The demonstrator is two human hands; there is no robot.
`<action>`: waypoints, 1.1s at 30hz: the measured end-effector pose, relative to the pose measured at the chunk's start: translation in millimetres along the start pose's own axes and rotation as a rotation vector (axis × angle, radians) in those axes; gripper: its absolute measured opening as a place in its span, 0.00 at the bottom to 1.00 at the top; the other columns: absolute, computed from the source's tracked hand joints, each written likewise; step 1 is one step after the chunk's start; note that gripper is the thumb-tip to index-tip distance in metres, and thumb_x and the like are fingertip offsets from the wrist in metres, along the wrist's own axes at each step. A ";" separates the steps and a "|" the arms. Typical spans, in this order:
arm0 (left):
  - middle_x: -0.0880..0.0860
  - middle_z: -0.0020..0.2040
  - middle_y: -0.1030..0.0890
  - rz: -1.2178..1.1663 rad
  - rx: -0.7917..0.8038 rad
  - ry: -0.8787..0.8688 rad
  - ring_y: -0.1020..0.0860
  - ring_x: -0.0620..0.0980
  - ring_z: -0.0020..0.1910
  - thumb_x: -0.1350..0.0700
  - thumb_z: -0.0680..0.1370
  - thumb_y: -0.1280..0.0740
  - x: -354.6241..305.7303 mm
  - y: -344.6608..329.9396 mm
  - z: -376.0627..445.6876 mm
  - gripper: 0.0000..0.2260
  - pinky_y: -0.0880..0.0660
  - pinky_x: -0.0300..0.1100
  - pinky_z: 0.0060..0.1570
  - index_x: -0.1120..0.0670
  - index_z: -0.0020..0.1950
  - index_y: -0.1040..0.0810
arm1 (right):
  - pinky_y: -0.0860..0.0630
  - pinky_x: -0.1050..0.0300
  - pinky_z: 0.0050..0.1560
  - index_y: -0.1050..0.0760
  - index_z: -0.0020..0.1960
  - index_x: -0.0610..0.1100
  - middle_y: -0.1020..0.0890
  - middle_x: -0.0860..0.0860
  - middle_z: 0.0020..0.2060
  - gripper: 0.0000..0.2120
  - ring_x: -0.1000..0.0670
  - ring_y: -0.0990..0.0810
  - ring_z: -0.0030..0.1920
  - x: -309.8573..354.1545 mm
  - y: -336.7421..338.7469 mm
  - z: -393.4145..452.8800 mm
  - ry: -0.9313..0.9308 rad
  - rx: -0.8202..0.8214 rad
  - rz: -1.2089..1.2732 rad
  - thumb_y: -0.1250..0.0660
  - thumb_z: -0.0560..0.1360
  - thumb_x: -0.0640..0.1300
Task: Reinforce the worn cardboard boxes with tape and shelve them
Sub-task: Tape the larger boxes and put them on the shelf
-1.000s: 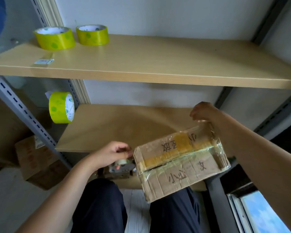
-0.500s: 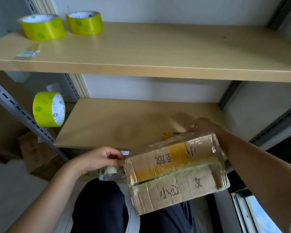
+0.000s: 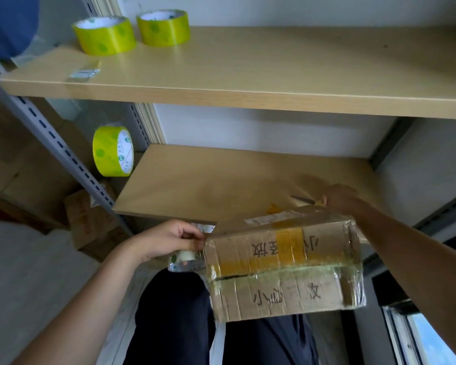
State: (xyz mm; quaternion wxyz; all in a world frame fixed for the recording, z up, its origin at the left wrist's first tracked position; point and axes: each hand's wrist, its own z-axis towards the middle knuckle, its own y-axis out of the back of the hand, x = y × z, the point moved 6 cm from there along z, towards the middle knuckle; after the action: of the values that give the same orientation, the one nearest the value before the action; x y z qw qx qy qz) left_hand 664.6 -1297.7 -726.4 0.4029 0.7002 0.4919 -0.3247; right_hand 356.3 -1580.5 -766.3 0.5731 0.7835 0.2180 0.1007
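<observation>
A worn cardboard box [image 3: 282, 275] with handwritten characters and glossy tape over its seam lies tilted above my lap, its far edge by the lower shelf [image 3: 208, 185]. My left hand [image 3: 166, 239] pinches a nearly spent clear tape roll [image 3: 184, 260] against the box's left end. My right hand [image 3: 342, 197] is just behind the box's far right corner, over the shelf, closed on what looks like a utility knife [image 3: 302, 198] whose thin grey blade points left.
Two yellow-green tape rolls [image 3: 104, 35] [image 3: 163, 27] and a small packet [image 3: 84, 72] sit on the upper shelf [image 3: 274, 67]. A third roll [image 3: 113, 151] hangs by the grey slotted post [image 3: 58, 143]. Cardboard boxes [image 3: 90, 222] stand on the floor at left. A window [image 3: 427, 338] is at lower right.
The box has dropped lower and turned its lettered face towards me. My right hand left the box's far corner and moved onto the shelf behind it. My left hand stays at the left end.
</observation>
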 end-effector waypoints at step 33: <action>0.49 0.28 0.27 0.349 0.053 0.009 0.30 0.46 0.25 0.50 0.81 0.35 -0.7 15.5 -53.0 0.09 0.28 0.38 0.27 0.52 0.48 0.16 | 0.26 0.62 0.33 0.16 0.47 0.44 0.18 0.51 0.34 0.43 0.53 0.24 0.30 300.0 -42.4 -261.6 0.123 0.421 1.457 0.38 0.59 0.82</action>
State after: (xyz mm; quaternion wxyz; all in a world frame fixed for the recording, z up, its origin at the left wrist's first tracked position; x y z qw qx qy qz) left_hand 682.2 -1254.1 -697.4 0.4323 0.7867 0.3561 -0.2594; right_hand 505.4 -1209.5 -749.4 0.1869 0.8151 -0.3085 0.4533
